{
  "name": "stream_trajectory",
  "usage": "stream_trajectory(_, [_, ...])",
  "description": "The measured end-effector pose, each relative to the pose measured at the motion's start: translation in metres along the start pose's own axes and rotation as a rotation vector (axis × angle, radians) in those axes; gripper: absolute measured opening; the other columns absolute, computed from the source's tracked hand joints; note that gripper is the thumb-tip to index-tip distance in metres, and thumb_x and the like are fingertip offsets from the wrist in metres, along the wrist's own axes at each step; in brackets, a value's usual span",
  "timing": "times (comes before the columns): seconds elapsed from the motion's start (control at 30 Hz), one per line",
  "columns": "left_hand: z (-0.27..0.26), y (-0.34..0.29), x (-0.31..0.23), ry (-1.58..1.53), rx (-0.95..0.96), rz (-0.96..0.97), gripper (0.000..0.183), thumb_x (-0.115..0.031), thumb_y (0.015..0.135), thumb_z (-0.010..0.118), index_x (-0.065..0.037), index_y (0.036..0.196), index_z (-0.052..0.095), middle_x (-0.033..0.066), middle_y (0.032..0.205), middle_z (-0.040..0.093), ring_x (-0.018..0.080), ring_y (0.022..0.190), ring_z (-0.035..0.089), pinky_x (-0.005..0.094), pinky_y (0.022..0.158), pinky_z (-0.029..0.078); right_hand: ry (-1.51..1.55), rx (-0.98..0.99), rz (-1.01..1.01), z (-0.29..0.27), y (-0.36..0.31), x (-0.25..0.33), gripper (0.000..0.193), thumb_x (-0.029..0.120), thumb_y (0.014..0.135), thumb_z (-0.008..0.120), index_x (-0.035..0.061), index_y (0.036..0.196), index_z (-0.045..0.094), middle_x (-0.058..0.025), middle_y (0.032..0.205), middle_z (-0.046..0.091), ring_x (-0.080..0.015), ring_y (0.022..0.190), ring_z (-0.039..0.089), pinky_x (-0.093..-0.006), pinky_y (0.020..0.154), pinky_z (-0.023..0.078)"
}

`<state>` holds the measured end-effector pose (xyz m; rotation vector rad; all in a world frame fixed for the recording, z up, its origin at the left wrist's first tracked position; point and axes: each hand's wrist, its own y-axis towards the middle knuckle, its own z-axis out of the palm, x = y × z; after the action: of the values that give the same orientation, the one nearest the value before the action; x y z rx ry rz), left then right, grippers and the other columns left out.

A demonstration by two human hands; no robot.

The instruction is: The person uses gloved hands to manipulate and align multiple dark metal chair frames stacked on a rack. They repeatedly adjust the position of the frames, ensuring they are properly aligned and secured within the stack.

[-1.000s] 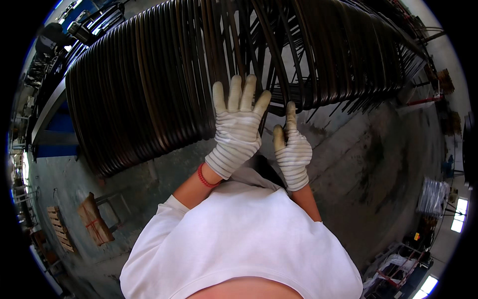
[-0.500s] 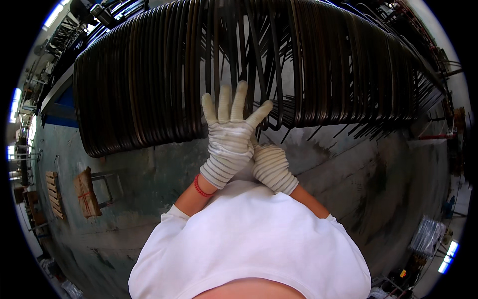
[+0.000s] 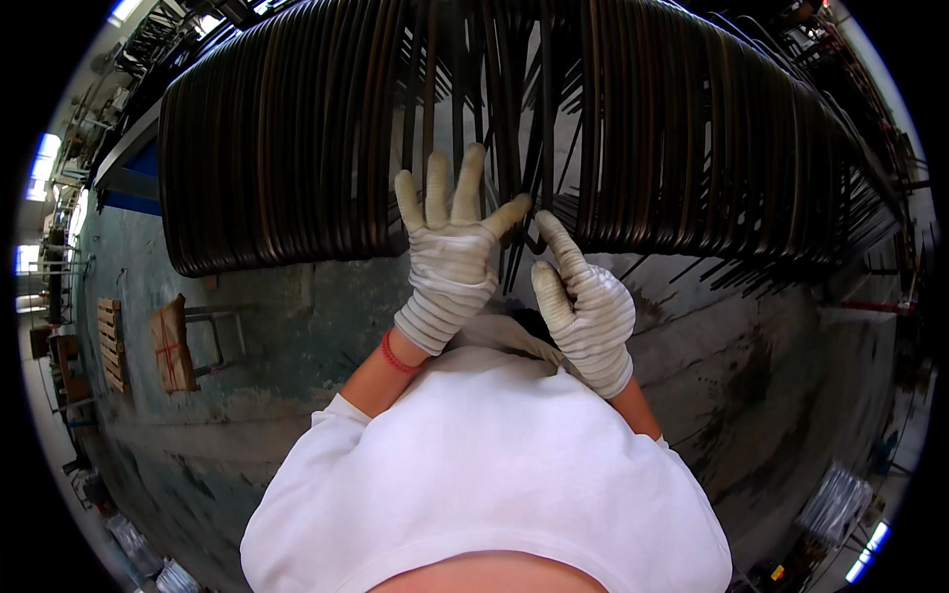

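A long row of dark bent metal tubes point(image 3: 277, 148) hangs side by side across the far half of the view. Toward the middle the tubes stand looser, some of them slanting with gaps between. My left hand point(image 3: 450, 262), in a striped white work glove, is spread with fingertips over these looser tubes. Its thumb reaches a slanting tube; whether it presses on it I cannot tell. Just right of it is my right hand point(image 3: 593, 316), gloved alike, index finger stretched toward the lower tube bends and thumb apart. Its other fingers are mostly hidden, and nothing shows in its grasp.
Straight tube ends point(image 3: 732, 272) stick out toward me below the right block of tubes. A wooden pallet point(image 3: 112, 346) and a brown wrapped package point(image 3: 173, 346) on a metal stand are at left. Silvery wrapped bundles point(image 3: 835, 504) lie at far right.
My right hand has come out from beside the left wrist and moved right and forward, its index finger now extended. My left hand stays spread, shifted slightly left and forward.
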<state>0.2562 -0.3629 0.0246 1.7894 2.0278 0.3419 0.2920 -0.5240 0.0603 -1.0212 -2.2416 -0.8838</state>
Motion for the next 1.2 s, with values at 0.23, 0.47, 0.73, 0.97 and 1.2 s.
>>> stream_trajectory(0.23, [0.005, -0.003, -0.001, 0.012, 0.079, -0.046, 0.056, -0.007, 0.067, 0.06, -0.033, 0.116, 0.067, 0.0132, 0.154, 0.027, 0.0364, 0.143, 0.017, 0.0579, 0.114, 0.0, -0.126, 0.002, -0.005, 0.012, -0.005, -0.006, 0.048, 0.016, 0.084, 0.063, 0.0099, 0.131, 0.056, -0.0091, 0.051, 0.051, -0.0246, 0.046, 0.052, -0.0355, 0.049, 0.046])
stream_trajectory(0.47, [0.01, -0.005, 0.003, 0.034, 0.04, -0.008, 0.053, -0.012, 0.066, 0.062, -0.032, 0.115, 0.067, 0.0137, 0.152, 0.028, 0.0368, 0.142, 0.018, 0.0592, 0.113, 0.001, -0.13, -0.052, 0.036, 0.02, -0.009, -0.012, 0.046, 0.015, 0.083, 0.064, 0.0119, 0.129, 0.058, -0.0081, 0.052, 0.053, -0.0222, 0.044, 0.051, -0.0334, 0.047, 0.045])
stream_trajectory(0.73, [-0.001, 0.003, -0.006, -0.148, -0.066, 0.021, 0.054, -0.006, 0.07, 0.061, -0.03, 0.118, 0.065, 0.0181, 0.146, 0.036, 0.0397, 0.133, 0.032, 0.0619, 0.111, 0.013, 0.568, 0.01, 0.474, 0.044, -0.014, -0.037, 0.031, 0.015, 0.087, 0.061, 0.0095, 0.118, 0.066, -0.0109, 0.095, 0.071, -0.0178, 0.059, 0.064, -0.0256, 0.057, 0.05])
stream_trajectory(0.97, [0.012, 0.015, -0.033, -0.137, -0.08, 0.209, 0.049, -0.02, 0.072, 0.066, -0.033, 0.119, 0.065, 0.0116, 0.147, 0.037, 0.0371, 0.135, 0.031, 0.0603, 0.11, 0.017, 0.022, 0.145, 0.348, 0.081, -0.034, -0.094, 0.036, 0.033, 0.089, 0.061, 0.0086, 0.115, 0.065, -0.0159, 0.088, 0.07, -0.0279, 0.07, 0.069, -0.0325, 0.06, 0.053])
stream_trajectory(1.2, [0.02, 0.016, -0.031, -0.179, -0.017, 0.155, 0.059, -0.004, 0.07, 0.062, -0.037, 0.119, 0.065, 0.01, 0.154, 0.027, 0.0353, 0.142, 0.019, 0.0581, 0.114, 0.007, -0.004, 0.232, 0.432, 0.05, -0.019, -0.06, 0.03, 0.022, 0.087, 0.06, 0.0096, 0.114, 0.066, -0.0166, 0.078, 0.067, -0.0287, 0.062, 0.065, -0.0323, 0.057, 0.052])
